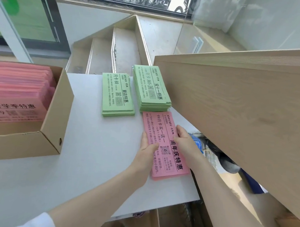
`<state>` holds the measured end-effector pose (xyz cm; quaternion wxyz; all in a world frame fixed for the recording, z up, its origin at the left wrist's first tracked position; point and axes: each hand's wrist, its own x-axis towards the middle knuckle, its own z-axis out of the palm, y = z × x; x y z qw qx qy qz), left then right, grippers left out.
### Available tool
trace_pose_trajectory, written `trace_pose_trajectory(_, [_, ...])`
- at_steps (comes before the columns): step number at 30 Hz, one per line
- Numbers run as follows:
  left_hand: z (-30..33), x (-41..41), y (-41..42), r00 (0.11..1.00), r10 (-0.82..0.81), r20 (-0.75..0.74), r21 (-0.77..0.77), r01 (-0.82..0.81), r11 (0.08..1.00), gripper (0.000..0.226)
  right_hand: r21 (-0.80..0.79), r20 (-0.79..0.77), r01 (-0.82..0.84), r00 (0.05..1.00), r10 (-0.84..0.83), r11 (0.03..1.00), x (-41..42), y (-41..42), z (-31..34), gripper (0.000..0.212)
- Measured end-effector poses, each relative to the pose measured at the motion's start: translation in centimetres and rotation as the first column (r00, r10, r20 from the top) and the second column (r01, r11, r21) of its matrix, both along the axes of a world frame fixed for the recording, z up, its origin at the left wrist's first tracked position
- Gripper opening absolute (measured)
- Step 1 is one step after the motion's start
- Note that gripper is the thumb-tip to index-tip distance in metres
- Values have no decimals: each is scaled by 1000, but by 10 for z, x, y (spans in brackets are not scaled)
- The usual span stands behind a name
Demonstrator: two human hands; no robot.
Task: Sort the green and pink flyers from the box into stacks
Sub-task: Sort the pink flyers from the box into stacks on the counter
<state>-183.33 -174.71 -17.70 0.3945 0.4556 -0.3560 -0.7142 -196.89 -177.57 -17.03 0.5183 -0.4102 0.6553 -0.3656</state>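
Pink stack (165, 145) being squared on the desk (92, 145), just below the two green stacks (119, 94).
It is being pinched at both long edges by the left hand (146, 146) and right hand (183, 138). Paper judged light, floppy, slippery; edges best gripped. The box (55, 112) is being cut off at left; depth unclear.

Both hands (165, 142) grip pink stack (164, 131) on table (92, 145), near green stacks (134, 91).
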Motion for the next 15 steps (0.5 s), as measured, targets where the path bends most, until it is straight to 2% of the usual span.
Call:
trace_pose_trajectory(5, [-6,5,1,999,13,-32,-10,-14,1000,52,-29,25,-16,1000,17,999,0,-2,2,48])
trace_pose_trajectory(10, [-5,5,-1,999,-30,27,6,30,1000,60,-31,19,-65,998,66,997,-1,-2,8,49])
trace_pose_trajectory(11, [-5,6,-2,998,-35,43,0,35,999,60,-19,-25,-96,995,96,995,-1,-1,10,45])
trace_pose_trajectory(12, [-4,7,-2,997,-37,69,-11,37,999,61,-12,-137,-129,983,127,992,-1,0,11,41])
trace_pose_trajectory(14, [1,14,-1,980,-17,200,-61,30,998,65,-48,-468,-197,871,152,979,5,2,18,43])
trace_pose_trajectory(15, [4,19,-1,963,5,270,-107,25,994,68,-124,-563,-255,814,144,959,12,4,23,49])
